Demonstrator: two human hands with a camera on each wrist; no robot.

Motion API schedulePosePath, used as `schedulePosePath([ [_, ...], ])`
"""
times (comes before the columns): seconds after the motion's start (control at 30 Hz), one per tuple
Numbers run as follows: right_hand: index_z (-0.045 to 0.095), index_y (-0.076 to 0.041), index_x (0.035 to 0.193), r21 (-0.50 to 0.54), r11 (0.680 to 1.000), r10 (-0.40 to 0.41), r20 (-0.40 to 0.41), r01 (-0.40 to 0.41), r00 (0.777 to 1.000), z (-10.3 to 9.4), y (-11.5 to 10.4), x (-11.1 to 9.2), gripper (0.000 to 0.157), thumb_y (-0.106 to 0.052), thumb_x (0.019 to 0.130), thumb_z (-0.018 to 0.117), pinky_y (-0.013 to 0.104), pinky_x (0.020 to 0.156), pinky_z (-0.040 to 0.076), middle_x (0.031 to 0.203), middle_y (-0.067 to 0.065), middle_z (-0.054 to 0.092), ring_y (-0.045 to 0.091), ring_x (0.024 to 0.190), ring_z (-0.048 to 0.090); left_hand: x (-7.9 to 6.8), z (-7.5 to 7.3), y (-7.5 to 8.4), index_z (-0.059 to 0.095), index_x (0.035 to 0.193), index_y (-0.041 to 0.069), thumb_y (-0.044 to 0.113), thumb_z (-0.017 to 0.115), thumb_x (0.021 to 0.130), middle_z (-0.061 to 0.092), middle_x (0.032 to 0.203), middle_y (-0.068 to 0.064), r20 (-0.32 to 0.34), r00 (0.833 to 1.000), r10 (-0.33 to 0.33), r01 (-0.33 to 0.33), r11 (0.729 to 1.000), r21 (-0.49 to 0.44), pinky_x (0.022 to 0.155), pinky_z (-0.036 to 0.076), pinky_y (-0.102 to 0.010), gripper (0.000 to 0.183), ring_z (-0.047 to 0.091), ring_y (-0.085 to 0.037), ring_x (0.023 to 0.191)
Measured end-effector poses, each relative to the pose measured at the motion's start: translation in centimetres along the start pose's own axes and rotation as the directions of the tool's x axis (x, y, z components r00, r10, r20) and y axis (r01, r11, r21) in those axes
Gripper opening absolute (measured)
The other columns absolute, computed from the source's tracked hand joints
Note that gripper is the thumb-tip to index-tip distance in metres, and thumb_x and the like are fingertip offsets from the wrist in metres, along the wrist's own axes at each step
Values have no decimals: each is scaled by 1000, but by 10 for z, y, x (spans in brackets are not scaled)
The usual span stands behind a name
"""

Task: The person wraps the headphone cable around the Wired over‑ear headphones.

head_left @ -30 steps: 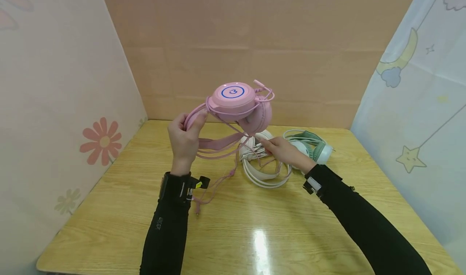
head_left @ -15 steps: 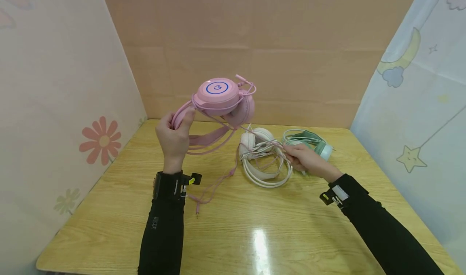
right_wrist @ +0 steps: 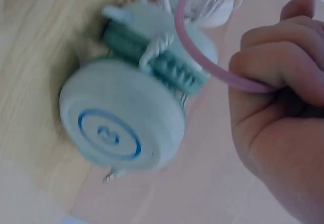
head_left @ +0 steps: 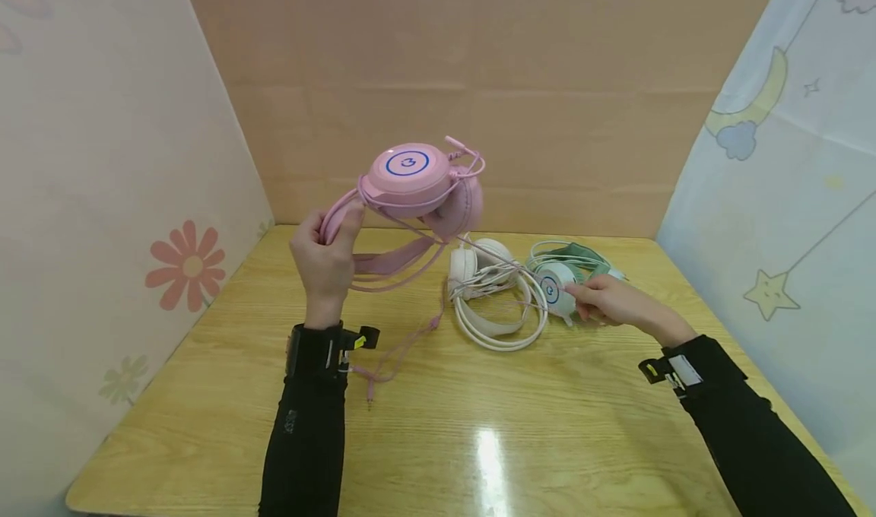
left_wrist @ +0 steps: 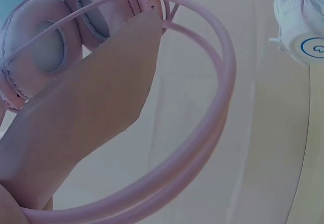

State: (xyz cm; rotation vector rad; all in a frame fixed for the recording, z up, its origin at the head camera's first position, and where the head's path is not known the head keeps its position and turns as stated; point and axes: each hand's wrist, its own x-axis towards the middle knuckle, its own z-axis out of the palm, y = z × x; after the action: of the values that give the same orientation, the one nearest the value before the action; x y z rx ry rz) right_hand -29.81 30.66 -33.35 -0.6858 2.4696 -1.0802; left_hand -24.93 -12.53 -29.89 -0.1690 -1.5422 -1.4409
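My left hand (head_left: 325, 266) grips the headband of a pink headset (head_left: 414, 179), held up over the table with its ear cups at the far side. In the left wrist view the pink ear cups (left_wrist: 43, 46) lie beyond the hand, and the doubled headband (left_wrist: 223, 92) curves to the right. The fingers of my right hand (head_left: 623, 304) are curled round a pink cable (right_wrist: 190, 44), which stretches from the headset to the right. This cable passes over white headphones (head_left: 503, 338) on the table. Another length of pink cable (head_left: 404, 350) trails down to a plug at front left.
White-and-green headphones (head_left: 571, 257) with a bundled cable lie just behind my right hand. White cables (head_left: 489, 277) are bunched on the white headphones. A brown panel (head_left: 438, 106) stands behind the wooden table (head_left: 424, 456), with patterned sheets at both sides.
My left hand has shifted left with the pink headset. My right hand has moved right from beneath the headset, drawing the pink cable out over the white headphones.
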Motion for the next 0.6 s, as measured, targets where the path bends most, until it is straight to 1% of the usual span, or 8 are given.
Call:
schedulePosePath([
  [0.03, 57, 3, 70, -25, 999, 22, -11, -22, 1000, -3, 1, -2, 61, -39, 110, 41, 29, 44, 25, 50, -7, 29, 9, 43, 21, 0, -1, 1, 47, 65, 11, 26, 78, 84, 36, 56, 8, -13, 1000, -7, 7, 1000, 3, 46, 22, -21, 39, 33, -5, 49],
  [0.17, 52, 4, 67, -86, 994, 58, -39, -61, 998, -10, 12, -11, 60, -38, 110, 42, 30, 46, 27, 53, -6, 29, 10, 45, 22, 2, -6, 6, 45, 64, 12, 19, 75, 84, 34, 57, 12, -47, 999, -26, 26, 1000, 9, 48, 21, -20, 37, 32, -2, 51],
  [0.27, 50, 3, 66, -115, 990, 70, -82, -79, 994, -14, 23, -17, 61, -38, 110, 42, 32, 48, 28, 54, -6, 29, 10, 46, 24, 3, -8, 11, 46, 64, 14, 18, 74, 84, 34, 56, 14, -55, 998, -15, 15, 1000, 6, 49, 22, -19, 34, 32, 0, 51],
  [0.33, 48, 1, 64, -132, 988, 66, -121, -82, 990, -15, 29, -21, 61, -38, 110, 41, 33, 49, 29, 55, -5, 30, 10, 47, 25, 4, -8, 10, 47, 64, 14, 18, 74, 84, 35, 56, 14, -61, 998, -5, 5, 1000, 3, 48, 23, -18, 33, 32, 0, 50],
  [0.47, 44, 0, 64, -123, 991, 26, -196, -51, 980, -17, 35, -27, 59, -36, 111, 41, 35, 51, 29, 55, -4, 30, 11, 48, 27, 4, -4, -5, 51, 66, 8, 21, 78, 83, 38, 57, 10, -46, 999, 5, -4, 999, 35, 47, 24, -20, 34, 34, -2, 50],
  [0.53, 43, 0, 64, -125, 992, -2, -219, -26, 976, -19, 35, -29, 59, -34, 111, 41, 35, 50, 29, 54, -5, 29, 12, 47, 27, 3, -2, -16, 53, 67, 6, 25, 80, 82, 40, 57, 9, -29, 999, 14, -12, 998, 67, 46, 26, -20, 36, 36, -4, 49],
  [0.6, 42, 0, 63, -140, 990, -27, -231, -6, 972, -20, 32, -31, 58, -32, 111, 41, 36, 50, 29, 54, -5, 28, 12, 47, 27, 2, 0, -22, 55, 67, 5, 29, 81, 81, 42, 58, 7, -14, 1000, 27, -26, 995, 95, 45, 28, -21, 38, 38, -5, 49],
])
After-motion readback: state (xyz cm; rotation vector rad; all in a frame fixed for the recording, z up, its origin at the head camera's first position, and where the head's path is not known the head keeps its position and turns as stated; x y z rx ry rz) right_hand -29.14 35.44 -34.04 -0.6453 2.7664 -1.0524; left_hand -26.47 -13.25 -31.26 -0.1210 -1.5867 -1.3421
